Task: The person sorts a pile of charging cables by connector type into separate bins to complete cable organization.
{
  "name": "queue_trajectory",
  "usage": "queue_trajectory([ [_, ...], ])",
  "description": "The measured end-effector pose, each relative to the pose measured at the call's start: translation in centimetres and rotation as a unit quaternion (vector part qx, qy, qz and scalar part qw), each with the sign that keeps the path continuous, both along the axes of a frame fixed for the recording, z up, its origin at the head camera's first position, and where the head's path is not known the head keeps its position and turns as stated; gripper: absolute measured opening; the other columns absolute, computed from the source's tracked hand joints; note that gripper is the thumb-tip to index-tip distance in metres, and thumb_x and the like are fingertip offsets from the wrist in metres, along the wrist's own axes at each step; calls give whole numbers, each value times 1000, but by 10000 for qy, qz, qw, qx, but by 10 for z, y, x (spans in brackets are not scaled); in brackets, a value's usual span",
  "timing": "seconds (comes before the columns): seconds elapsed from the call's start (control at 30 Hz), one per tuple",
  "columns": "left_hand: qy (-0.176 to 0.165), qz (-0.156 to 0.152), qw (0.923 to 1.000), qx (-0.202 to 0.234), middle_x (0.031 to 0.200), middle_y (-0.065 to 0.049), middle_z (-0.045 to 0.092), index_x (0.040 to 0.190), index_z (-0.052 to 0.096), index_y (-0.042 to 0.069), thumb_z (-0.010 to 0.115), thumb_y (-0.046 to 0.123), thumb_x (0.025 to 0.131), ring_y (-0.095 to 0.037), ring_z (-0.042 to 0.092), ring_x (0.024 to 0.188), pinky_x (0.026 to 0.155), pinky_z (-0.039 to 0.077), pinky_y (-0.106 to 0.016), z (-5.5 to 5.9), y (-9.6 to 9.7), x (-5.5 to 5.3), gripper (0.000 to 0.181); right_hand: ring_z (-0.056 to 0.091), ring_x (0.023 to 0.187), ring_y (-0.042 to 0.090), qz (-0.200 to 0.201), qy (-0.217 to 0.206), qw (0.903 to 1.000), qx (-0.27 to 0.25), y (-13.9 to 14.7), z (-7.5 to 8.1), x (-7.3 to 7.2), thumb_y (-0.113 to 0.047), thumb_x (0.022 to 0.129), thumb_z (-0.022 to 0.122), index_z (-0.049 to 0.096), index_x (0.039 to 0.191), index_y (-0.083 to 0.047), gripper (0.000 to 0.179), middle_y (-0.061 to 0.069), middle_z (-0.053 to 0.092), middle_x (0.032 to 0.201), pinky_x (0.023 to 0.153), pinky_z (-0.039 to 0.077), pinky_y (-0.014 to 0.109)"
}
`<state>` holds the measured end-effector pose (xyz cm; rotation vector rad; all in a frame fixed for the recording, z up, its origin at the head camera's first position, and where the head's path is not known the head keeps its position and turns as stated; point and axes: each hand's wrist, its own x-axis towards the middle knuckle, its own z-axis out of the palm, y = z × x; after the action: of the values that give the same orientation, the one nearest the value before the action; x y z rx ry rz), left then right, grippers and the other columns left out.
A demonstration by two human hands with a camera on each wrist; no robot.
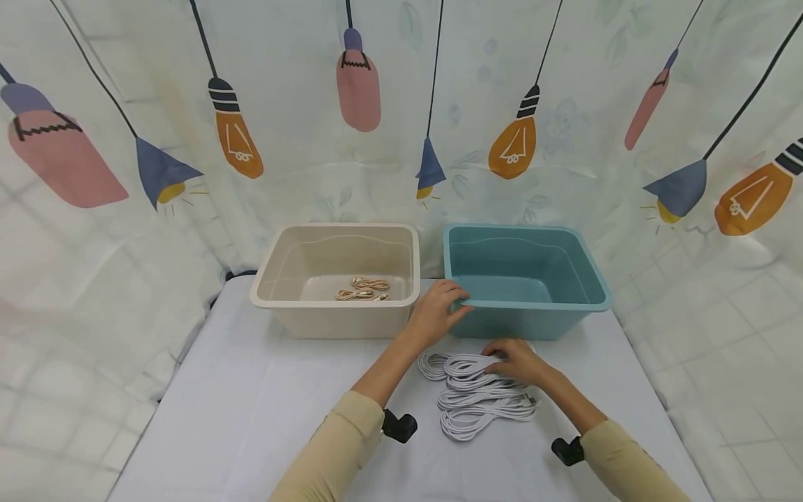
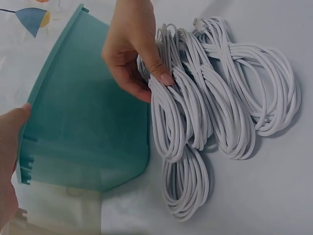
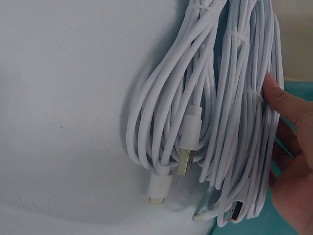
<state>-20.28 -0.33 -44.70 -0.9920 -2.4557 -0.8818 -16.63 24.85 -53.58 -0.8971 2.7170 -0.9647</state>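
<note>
My left hand holds the front-left rim of the teal bin, with fingers over the rim and the thumb outside. In front of that bin, my right hand pinches the farthest bundle in a row of coiled white USB cables. The right wrist view shows the thumb against one side of the bundled white cables, the fingers behind. Metal plugs, including a USB plug, show at the bundle ends. In the left wrist view, the right hand grips the bundle nearest the teal bin.
A beige bin stands left of the teal one, holding a few tan coiled cables. Both bins sit at the back of a white-covered table, before a curtain printed with lamps.
</note>
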Motion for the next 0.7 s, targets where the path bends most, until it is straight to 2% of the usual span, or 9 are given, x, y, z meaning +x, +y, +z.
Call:
queue_trajectory([
  [0.23,-294,-169,9994,98,107,-11,74,108,78,2,82,11,93,-28,67,108,95,57,-40,1,0,-3,17,74,98,30,68,2,10000,6,1,10,4,-14,88,86,78,106,-1,23,11,77,105,86,61,42],
  [0.7,-519,-213,9984,-28,106,-10,74,107,78,4,80,15,95,-27,67,107,95,57,-39,5,-2,-4,16,74,96,28,79,70,9999,79,10,28,10,-13,87,87,77,106,-2,24,8,77,102,84,62,41],
])
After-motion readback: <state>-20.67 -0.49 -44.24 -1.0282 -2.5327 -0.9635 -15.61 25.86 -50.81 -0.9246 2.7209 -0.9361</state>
